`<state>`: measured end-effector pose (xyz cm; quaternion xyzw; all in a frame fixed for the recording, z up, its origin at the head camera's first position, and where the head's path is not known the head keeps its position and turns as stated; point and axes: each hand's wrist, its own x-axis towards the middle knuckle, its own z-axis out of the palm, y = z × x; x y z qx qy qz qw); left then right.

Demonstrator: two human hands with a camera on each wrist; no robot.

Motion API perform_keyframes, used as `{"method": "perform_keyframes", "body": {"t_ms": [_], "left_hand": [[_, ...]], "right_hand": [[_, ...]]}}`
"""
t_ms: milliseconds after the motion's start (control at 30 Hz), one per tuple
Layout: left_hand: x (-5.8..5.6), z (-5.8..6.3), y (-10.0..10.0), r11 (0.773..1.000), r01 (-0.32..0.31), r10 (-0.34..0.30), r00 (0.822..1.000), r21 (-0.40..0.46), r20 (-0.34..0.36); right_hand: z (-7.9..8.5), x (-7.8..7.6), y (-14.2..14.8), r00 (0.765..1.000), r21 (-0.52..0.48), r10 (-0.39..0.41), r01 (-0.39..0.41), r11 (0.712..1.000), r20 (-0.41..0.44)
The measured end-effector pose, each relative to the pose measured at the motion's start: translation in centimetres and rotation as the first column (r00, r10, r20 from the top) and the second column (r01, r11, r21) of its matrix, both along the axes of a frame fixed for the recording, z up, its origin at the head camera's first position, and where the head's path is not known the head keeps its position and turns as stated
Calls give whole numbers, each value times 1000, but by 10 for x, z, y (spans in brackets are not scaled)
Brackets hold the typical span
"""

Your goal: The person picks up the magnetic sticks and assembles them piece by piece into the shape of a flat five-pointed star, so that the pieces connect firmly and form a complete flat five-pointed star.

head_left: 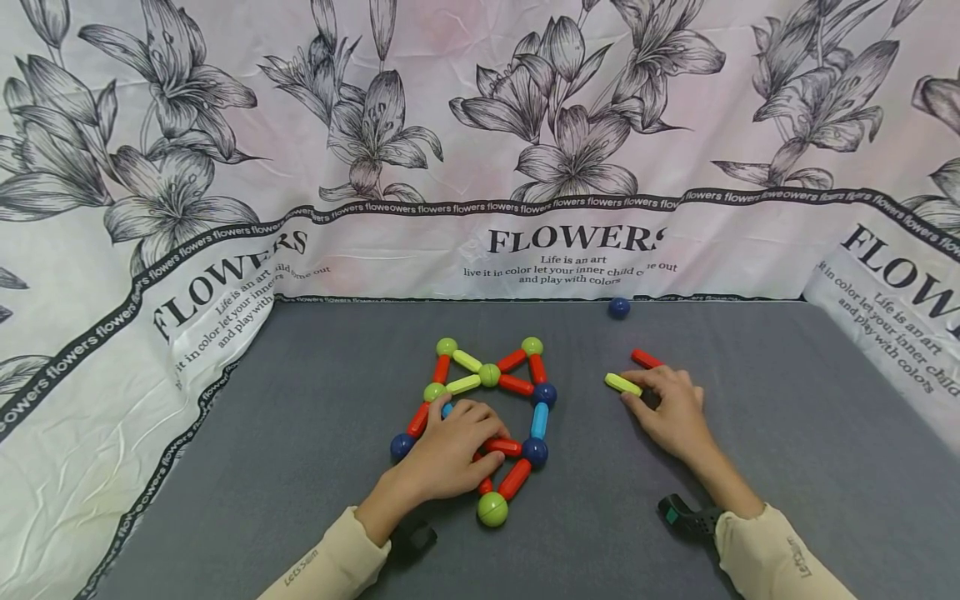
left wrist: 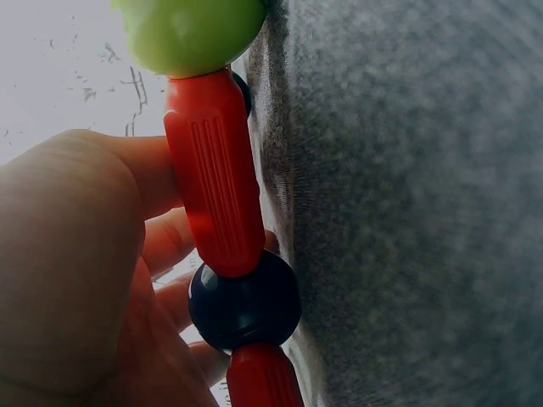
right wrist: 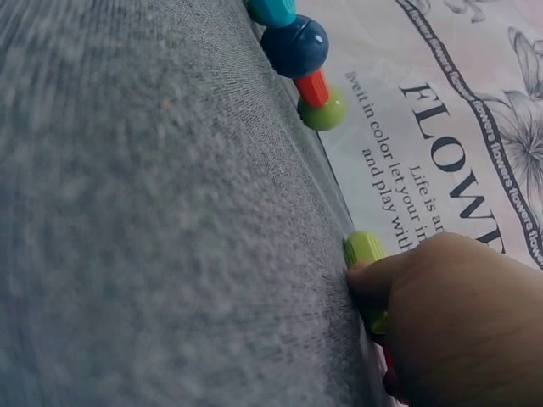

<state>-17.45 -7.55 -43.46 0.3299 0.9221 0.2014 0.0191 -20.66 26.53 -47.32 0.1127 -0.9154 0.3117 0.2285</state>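
Note:
A flat figure of magnetic rods and balls lies on the table, with green balls (head_left: 489,375), dark blue balls (head_left: 545,394) and red rods (head_left: 516,384). My left hand (head_left: 450,450) lies over its lower left part, hiding some pieces. Between its thumb and index finger sits a red rod (head_left: 502,447) of the figure. In the left wrist view, the thumb is beside a red rod (left wrist: 216,174) joined to a green ball (left wrist: 193,30) and a dark ball (left wrist: 246,301). My right hand (head_left: 673,417) pinches a yellow-green magnetic rod (head_left: 622,384), close to the tabletop.
A loose red rod (head_left: 646,358) lies just beyond the right fingers. Farther back, a dark blue ball (head_left: 618,308) is near the table's far edge. A floral printed cloth (head_left: 570,250) hangs behind the grey table (head_left: 315,392) and along its sides.

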Motion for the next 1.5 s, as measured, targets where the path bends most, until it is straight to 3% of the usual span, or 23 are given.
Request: {"method": "perform_keyframes", "body": {"t_ms": [267, 433, 633, 833, 1300, 1500], "left_hand": [[-1, -1, 0, 1000, -7, 7, 1000, 1, 9], [-1, -2, -1, 1000, -9, 9, 1000, 5, 20], [-2, -2, -2, 1000, -8, 8, 1000, 10, 26], [-3, -2, -2, 1000, -14, 14, 1000, -3, 26], [-4, -3, -3, 1000, -9, 8, 1000, 6, 25], [-5, -3, -4, 1000, -19, 19, 999, -1, 32]], "right_hand": [[-1, 1, -1, 999, 21, 39, -39, 999, -23], [-1, 1, -4, 986, 10, 167, -167, 986, -17], [-1, 6, -16, 928, -39, 371, -370, 928, 32], [1, 13, -32, 864, -83, 495, -489, 868, 90], [5, 20, -42, 806, -82, 585, -579, 811, 90], [6, 21, -44, 794, -85, 598, -592, 802, 111]]}}
